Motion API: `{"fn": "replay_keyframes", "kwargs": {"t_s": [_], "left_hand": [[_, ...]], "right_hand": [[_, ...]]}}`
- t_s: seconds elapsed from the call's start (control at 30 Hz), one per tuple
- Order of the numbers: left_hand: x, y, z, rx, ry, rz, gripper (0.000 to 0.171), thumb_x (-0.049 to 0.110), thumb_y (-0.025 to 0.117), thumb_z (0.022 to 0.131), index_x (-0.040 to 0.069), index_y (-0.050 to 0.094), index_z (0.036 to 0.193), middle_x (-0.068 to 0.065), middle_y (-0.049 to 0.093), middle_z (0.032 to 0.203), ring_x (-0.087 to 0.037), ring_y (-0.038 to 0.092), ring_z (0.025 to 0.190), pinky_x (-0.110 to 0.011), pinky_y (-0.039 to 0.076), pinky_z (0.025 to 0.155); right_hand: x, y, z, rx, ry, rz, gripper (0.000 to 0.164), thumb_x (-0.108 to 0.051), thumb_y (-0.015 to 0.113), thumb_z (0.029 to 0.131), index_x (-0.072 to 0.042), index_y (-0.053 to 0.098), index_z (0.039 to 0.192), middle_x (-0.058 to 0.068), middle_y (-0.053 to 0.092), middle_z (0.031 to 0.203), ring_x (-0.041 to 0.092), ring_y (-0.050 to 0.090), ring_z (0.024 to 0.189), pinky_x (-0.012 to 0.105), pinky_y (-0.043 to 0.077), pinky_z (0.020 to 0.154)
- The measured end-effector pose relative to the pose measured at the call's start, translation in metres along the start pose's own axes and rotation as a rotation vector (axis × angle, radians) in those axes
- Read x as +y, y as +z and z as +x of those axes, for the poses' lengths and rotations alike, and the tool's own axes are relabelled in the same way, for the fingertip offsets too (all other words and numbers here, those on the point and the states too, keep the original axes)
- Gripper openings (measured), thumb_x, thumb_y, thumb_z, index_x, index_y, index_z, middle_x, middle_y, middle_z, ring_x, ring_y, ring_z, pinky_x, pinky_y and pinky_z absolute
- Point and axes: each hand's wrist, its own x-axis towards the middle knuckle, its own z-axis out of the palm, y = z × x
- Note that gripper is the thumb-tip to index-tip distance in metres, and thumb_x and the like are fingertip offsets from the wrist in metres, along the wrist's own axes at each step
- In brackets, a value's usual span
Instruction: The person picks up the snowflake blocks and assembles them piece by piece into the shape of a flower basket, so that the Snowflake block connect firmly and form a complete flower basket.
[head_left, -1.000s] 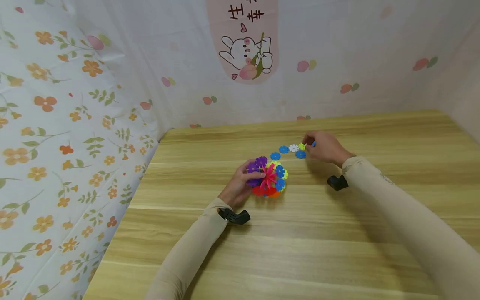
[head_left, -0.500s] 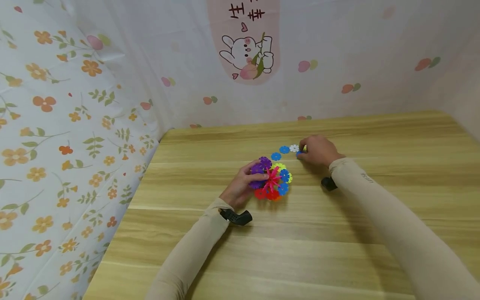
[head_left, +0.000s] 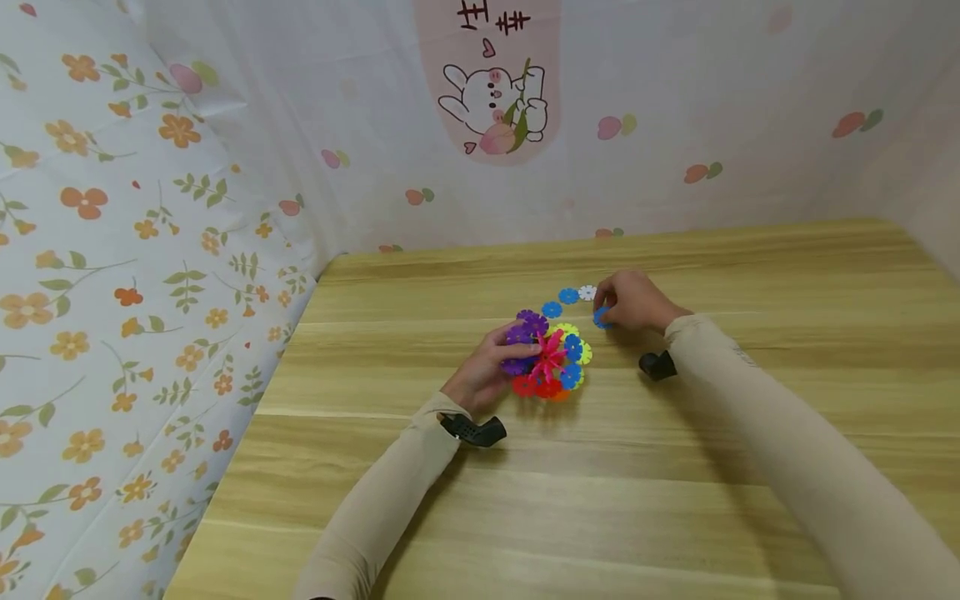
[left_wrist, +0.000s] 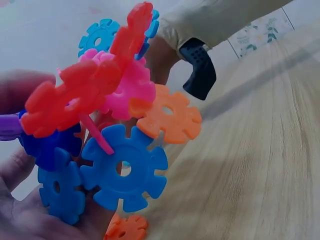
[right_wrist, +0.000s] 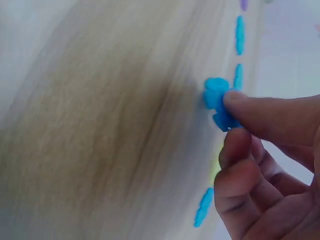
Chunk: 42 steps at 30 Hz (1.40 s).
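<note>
My left hand [head_left: 482, 368] grips a ball-like cluster of interlocked plastic snowflake discs [head_left: 550, 358], thumb laid over its near side. Purple, pink, red, orange, blue and yellow discs make it up. In the left wrist view a large blue disc [left_wrist: 125, 168] and an orange disc [left_wrist: 169, 114] face the camera, with the palm behind. To the right, my right hand [head_left: 637, 302] pinches a single blue snowflake disc [right_wrist: 216, 94] between thumb and fingers, tilted close over the table. A yellow patch [right_wrist: 216, 161] shows partly behind those fingers.
Two loose blue discs, one nearer [head_left: 552, 309] and one farther [head_left: 568, 296], lie beside a white disc [head_left: 587, 292] in a row behind the cluster. Another blue disc [right_wrist: 203, 207] shows low in the right wrist view. A printed cloth [head_left: 637, 175] hangs behind the wooden table [head_left: 600, 500].
The right hand has shifted left and pinched the blue disc from the row, drawing it slightly toward the person. The left hand has moved a little right with the cluster.
</note>
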Motion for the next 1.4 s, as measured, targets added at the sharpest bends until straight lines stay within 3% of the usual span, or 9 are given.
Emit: {"fn": "replay_keyframes", "kwargs": {"t_s": [0.2, 0.43, 0.57, 0.7, 0.87, 1.03, 1.2, 1.4], "left_hand": [[0.000, -0.001, 0.000, -0.028, 0.007, -0.047, 0.038, 0.002, 0.051, 0.097, 0.008, 0.052, 0.135, 0.000, 0.060, 0.115, -0.012, 0.068, 0.101, -0.025, 0.059, 0.087], [0.000, -0.001, 0.001, -0.049, 0.032, -0.054, 0.031, 0.004, 0.052, 0.096, 0.014, 0.057, 0.125, 0.001, 0.063, 0.113, -0.011, 0.068, 0.100, -0.026, 0.059, 0.087], [-0.002, -0.002, 0.001, -0.057, 0.040, -0.072, 0.026, 0.006, 0.052, 0.096, 0.017, 0.061, 0.117, 0.003, 0.064, 0.110, -0.011, 0.068, 0.099, -0.026, 0.059, 0.087], [-0.004, -0.002, 0.001, -0.071, 0.056, -0.105, 0.027, 0.007, 0.048, 0.096, 0.020, 0.064, 0.114, 0.004, 0.066, 0.109, -0.011, 0.068, 0.099, -0.027, 0.059, 0.087], [-0.004, -0.002, 0.003, -0.055, 0.069, -0.081, 0.030, 0.005, 0.051, 0.094, 0.016, 0.061, 0.120, 0.003, 0.064, 0.111, -0.012, 0.066, 0.102, -0.027, 0.057, 0.091], [-0.002, 0.002, 0.005, 0.010, 0.066, 0.003, 0.039, 0.001, 0.058, 0.090, 0.008, 0.056, 0.128, 0.002, 0.064, 0.110, -0.011, 0.066, 0.100, -0.025, 0.058, 0.089], [0.000, 0.004, 0.003, 0.062, 0.043, 0.060, 0.047, -0.001, 0.064, 0.088, 0.006, 0.056, 0.133, 0.001, 0.064, 0.110, -0.012, 0.066, 0.099, -0.024, 0.059, 0.085], [-0.001, 0.005, 0.004, 0.068, 0.033, 0.073, 0.053, -0.002, 0.064, 0.089, 0.005, 0.052, 0.140, -0.001, 0.062, 0.117, -0.013, 0.063, 0.107, -0.024, 0.057, 0.090]], "right_hand": [[-0.015, -0.011, -0.009, -0.061, -0.063, 0.029, 0.007, 0.002, 0.066, 0.087, -0.004, 0.068, 0.084, 0.007, 0.061, 0.075, 0.020, 0.052, 0.072, 0.030, 0.042, 0.066], [-0.042, -0.024, -0.020, -0.093, -0.102, 0.140, 0.004, -0.001, 0.057, 0.099, -0.004, 0.057, 0.096, 0.017, 0.065, 0.094, 0.028, 0.064, 0.065, 0.032, 0.050, 0.064], [-0.059, -0.031, -0.030, -0.063, -0.118, 0.183, 0.006, -0.002, 0.056, 0.100, -0.006, 0.058, 0.103, 0.022, 0.066, 0.101, 0.027, 0.066, 0.065, 0.034, 0.050, 0.063], [-0.075, -0.035, -0.041, -0.007, -0.136, 0.186, 0.005, -0.005, 0.059, 0.100, -0.007, 0.060, 0.104, 0.016, 0.067, 0.091, 0.019, 0.064, 0.063, 0.033, 0.049, 0.064], [-0.086, -0.031, -0.049, 0.053, -0.151, 0.227, 0.005, -0.006, 0.063, 0.097, -0.004, 0.063, 0.101, 0.009, 0.066, 0.074, 0.015, 0.062, 0.060, 0.030, 0.048, 0.061], [-0.089, -0.022, -0.051, 0.082, -0.184, 0.257, 0.007, -0.004, 0.066, 0.095, -0.002, 0.068, 0.101, 0.008, 0.067, 0.071, 0.014, 0.061, 0.057, 0.026, 0.050, 0.058], [-0.089, -0.013, -0.049, 0.105, -0.193, 0.224, 0.007, -0.002, 0.066, 0.094, -0.003, 0.069, 0.101, 0.009, 0.067, 0.069, 0.015, 0.061, 0.056, 0.026, 0.050, 0.055], [-0.089, -0.007, -0.048, 0.135, -0.224, 0.151, 0.007, -0.004, 0.068, 0.093, -0.004, 0.070, 0.099, 0.005, 0.065, 0.067, 0.014, 0.058, 0.056, 0.026, 0.048, 0.056]]}}
